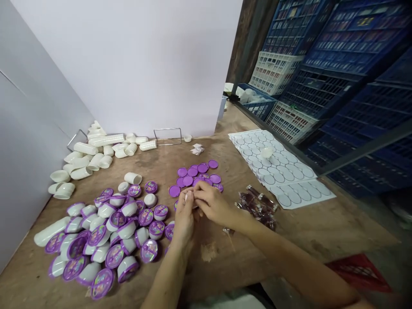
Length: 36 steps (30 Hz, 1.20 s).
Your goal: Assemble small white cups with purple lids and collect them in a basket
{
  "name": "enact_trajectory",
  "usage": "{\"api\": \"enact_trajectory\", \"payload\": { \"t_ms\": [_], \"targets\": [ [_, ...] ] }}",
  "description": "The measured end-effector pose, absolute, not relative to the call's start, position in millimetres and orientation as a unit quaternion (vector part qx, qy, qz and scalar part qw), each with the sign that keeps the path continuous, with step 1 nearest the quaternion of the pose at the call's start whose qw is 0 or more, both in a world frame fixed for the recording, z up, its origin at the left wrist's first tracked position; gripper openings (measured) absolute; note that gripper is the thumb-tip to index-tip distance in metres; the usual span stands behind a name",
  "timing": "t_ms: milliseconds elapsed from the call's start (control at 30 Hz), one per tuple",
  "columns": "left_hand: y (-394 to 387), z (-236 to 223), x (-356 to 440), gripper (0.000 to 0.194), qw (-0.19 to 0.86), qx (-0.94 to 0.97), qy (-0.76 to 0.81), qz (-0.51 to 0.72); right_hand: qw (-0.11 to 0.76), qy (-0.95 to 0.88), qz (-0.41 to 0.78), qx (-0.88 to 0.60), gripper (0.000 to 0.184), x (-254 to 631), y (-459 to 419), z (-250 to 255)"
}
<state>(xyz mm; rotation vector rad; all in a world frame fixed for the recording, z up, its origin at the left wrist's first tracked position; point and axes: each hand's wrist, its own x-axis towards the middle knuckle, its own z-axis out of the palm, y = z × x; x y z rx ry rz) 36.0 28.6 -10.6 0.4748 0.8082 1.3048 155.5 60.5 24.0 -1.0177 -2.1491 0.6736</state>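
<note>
My left hand [184, 216] and my right hand [212, 204] meet over the middle of the wooden table [322, 227]. Together their fingers close on a small white cup [189, 196], mostly hidden between them. Just beyond the hands lies a spread of flat purple lids [196, 171]. To the left sits a heap of white cups closed with purple lids [109, 240].
Stacks of empty white cups [96, 152] lie at the back left against the white partition. White sheets of round stickers [277, 165] lie at right, dark small packets [257, 206] beside them. Blue and white crates [322, 64] stand at right. A red object [357, 270] sits below the table edge.
</note>
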Motion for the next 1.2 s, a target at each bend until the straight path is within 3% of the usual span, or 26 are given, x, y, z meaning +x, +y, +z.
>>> {"api": "enact_trajectory", "payload": {
  "t_ms": [100,233,300,367,467,567,700,800,900,1100,1200],
  "targets": [
    [22.5,-14.3,34.1,0.039,0.674,0.236,0.376,0.591,0.279,-0.79,0.273,-0.473,0.019,180.4,25.5,18.5],
    [20.3,-21.1,21.9,0.034,0.665,0.207,0.393,0.6,0.042,-0.773,0.229,-0.591,0.023,225.2,4.6,-6.8],
    [19.3,-23.3,18.8,0.031,0.667,0.207,0.402,0.593,-0.001,-0.764,0.228,-0.604,0.022,234.2,1.1,-15.4],
    [16.5,-24.9,20.7,0.03,0.67,0.217,0.414,0.577,0.064,-0.756,0.242,-0.604,0.019,231.3,1.0,-14.4],
    [7.2,-26.9,32.1,0.037,0.677,0.251,0.429,0.542,0.233,-0.722,0.309,-0.573,0.014,210.4,4.0,-0.9],
    [-6.3,-27.4,44.5,0.043,0.673,0.312,0.423,0.521,0.301,-0.713,0.382,-0.505,0.011,181.4,5.8,6.8],
    [-16.8,-24.8,41.6,0.036,0.595,0.399,0.458,0.526,0.303,-0.743,0.308,-0.511,0.027,150.2,9.0,-0.4],
    [-11.0,-22.4,20.5,0.029,0.529,0.43,0.49,0.543,0.332,-0.74,0.329,-0.484,0.024,135.2,18.5,-5.9],
    [1.5,-20.7,-7.4,0.031,0.528,0.372,0.502,0.575,0.352,-0.738,0.34,-0.464,0.027,121.9,33.1,-12.5],
    [14.5,-17.3,-32.9,0.033,0.548,0.284,0.474,0.628,0.136,-0.866,0.154,-0.455,0.017,101.0,48.1,-34.3],
    [13.2,-17.6,-28.0,0.034,0.556,0.265,0.489,0.618,0.219,-0.833,0.158,-0.482,0.019,102.0,47.6,-33.8]
  ]
}}
